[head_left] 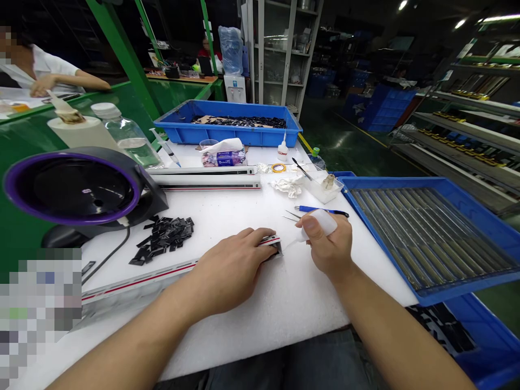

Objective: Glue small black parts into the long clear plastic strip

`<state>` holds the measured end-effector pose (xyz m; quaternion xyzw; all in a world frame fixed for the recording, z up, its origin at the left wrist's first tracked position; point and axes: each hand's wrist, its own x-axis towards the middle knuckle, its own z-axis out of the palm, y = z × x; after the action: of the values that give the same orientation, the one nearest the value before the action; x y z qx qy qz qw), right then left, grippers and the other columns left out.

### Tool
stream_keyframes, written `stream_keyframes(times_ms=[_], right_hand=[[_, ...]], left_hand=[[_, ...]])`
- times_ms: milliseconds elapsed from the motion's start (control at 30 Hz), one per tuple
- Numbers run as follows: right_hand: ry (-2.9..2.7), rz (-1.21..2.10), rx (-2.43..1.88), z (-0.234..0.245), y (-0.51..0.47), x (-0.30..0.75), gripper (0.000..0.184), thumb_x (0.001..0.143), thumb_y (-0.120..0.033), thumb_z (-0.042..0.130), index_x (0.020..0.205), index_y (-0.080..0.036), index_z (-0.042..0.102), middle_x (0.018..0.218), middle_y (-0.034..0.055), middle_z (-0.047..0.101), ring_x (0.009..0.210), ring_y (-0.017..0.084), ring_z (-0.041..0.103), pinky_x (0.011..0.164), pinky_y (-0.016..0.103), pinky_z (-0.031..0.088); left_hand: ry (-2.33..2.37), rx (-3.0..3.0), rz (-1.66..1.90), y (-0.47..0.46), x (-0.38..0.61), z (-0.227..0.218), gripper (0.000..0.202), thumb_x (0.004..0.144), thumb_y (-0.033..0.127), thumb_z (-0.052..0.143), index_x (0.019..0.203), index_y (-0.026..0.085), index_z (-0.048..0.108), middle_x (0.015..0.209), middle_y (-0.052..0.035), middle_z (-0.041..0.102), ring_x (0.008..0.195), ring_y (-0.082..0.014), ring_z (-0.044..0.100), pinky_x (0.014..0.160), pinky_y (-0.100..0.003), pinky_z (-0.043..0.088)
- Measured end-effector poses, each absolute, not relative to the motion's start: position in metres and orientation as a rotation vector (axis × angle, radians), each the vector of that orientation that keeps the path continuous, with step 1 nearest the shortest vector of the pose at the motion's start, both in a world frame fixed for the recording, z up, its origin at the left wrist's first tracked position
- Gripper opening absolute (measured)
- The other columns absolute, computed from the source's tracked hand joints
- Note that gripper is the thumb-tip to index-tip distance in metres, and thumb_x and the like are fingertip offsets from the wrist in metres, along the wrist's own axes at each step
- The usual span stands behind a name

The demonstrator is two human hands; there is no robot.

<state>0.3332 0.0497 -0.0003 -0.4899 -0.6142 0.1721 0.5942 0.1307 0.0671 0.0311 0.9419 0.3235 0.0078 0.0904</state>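
Bare desk (284, 309) lies open along the near edge. On the right a blue tray (430, 292) walls it off. Left, black chips (164, 238) and a long strip (134, 281) block; far, a pen (320, 210) and tweezers (291, 216).

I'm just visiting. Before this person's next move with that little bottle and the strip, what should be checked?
1. Left hand presses the long strip down near its end: ok.
2. Right hand has a closed grip on the small white bottle: ok.
3. Bottle tip aimed at the strip's end: ok; whether it touches: cannot tell.
4. Pile of black pieces close by, beyond the strip: ok.
5. Tweezers and blue pen lie apart from the strip: ok.
6. Liquid left in the bottle: cannot tell.
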Motion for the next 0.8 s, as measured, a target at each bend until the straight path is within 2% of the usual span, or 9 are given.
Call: stream_keyframes(times_ms=[800], right_hand=[[-1.438, 0.372, -1.136, 0.0032, 0.0503, 0.3353, 0.04, 0.09, -0.049, 0.057, 0.067, -0.017, 0.066, 0.047, -0.0023, 0.05, 0.042, 0.012, 0.047, 0.043, 0.027, 0.035]], left_hand=[[0.969, 2.792, 0.008, 0.0671, 0.1317, 0.033, 0.04, 0.088, 0.015, 0.039, 0.12, 0.03, 0.059, 0.141, -0.0007, 0.049, 0.117, -0.0243, 0.053, 0.096, -0.043, 0.049]])
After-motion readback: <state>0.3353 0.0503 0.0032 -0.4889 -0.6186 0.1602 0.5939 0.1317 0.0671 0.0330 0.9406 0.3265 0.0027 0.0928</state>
